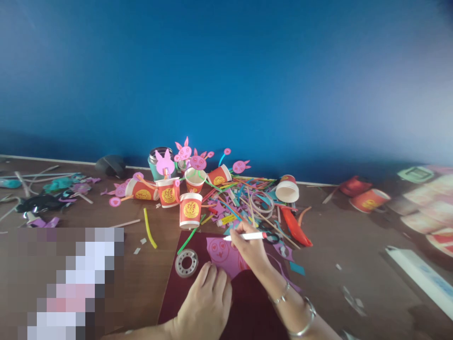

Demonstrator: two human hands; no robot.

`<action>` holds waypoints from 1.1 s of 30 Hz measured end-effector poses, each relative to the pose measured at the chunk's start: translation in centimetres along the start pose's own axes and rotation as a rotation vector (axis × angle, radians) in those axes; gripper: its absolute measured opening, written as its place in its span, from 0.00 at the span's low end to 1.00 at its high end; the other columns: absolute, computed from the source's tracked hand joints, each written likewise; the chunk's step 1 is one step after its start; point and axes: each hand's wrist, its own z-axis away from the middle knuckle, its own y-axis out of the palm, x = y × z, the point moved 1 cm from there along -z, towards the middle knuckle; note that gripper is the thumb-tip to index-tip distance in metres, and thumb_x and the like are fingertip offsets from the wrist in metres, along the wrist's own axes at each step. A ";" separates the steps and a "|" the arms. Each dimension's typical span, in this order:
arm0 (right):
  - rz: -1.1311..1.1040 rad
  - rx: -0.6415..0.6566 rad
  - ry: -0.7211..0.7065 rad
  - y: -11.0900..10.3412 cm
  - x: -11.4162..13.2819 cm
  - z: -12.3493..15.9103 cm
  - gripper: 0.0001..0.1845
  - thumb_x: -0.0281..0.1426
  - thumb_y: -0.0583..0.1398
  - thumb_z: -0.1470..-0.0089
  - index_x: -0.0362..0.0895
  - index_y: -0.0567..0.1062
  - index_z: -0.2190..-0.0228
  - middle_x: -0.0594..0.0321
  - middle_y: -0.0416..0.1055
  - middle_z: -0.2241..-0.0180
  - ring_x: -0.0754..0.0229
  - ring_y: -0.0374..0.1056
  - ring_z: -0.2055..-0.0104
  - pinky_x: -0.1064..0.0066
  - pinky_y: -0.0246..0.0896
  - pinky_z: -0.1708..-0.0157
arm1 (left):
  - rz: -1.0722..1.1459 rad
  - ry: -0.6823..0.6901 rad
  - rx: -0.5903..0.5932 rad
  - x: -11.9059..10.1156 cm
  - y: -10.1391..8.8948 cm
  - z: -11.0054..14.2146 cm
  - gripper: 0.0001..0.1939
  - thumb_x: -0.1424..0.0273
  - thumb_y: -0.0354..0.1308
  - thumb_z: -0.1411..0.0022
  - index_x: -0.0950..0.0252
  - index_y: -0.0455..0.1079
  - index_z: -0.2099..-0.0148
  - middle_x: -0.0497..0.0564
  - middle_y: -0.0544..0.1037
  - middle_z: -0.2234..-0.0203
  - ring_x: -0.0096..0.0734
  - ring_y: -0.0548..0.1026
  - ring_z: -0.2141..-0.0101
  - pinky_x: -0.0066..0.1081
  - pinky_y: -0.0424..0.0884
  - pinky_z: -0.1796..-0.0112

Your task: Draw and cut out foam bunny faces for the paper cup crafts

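Observation:
A white marker [245, 236] with a red end is pinched in my right hand [249, 248], its tip over the purple paper [231, 257]. Drawn on that paper in red are a round face with heart-shaped eyes and, further right, another shape partly behind my hand. My left hand [208, 295] is closed, fingers curled together, on the paper's lower left edge. Under both lies a dark red mat [170, 302]. Beside my left hand is a roll of clear tape [186, 263]. Black scissors [272, 237] lie partly hidden behind my right hand.
Red paper cups, one upright cup [190, 211] nearest, carry pink paper animal heads [165, 163]. Straws, sticks and scraps [247, 198] are heaped behind the mat. A flat red balloon [296, 227] and a long white box [421, 278] lie right. Pixelation covers the lower left.

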 end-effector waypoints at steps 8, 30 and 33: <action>0.033 0.072 0.042 0.1 -0.5 -0.1 0.14 0.35 0.58 0.49 0.46 0.62 0.82 0.68 0.66 0.85 0.64 0.61 0.82 0.74 0.54 0.80 | 0.003 -0.002 0.014 -0.1 0.2 0.0 0.14 0.66 0.55 0.39 0.71 0.71 0.55 0.56 0.76 0.62 0.43 0.72 0.61 0.44 0.58 0.52; 0.086 0.020 0.028 0.0 -0.5 -0.2 0.15 0.34 0.57 0.50 0.47 0.60 0.83 0.69 0.63 0.86 0.65 0.58 0.83 0.74 0.52 0.80 | -0.004 0.000 0.023 0.1 -0.2 0.0 0.14 0.66 0.56 0.39 0.71 0.71 0.55 0.56 0.77 0.62 0.42 0.73 0.61 0.43 0.58 0.51; 0.029 0.000 0.048 0.0 -0.3 -0.2 0.14 0.35 0.57 0.50 0.47 0.60 0.82 0.70 0.63 0.87 0.65 0.58 0.84 0.74 0.52 0.81 | -0.004 -0.004 0.025 0.1 -0.1 0.0 0.15 0.65 0.56 0.39 0.70 0.71 0.55 0.55 0.77 0.62 0.42 0.73 0.61 0.42 0.58 0.51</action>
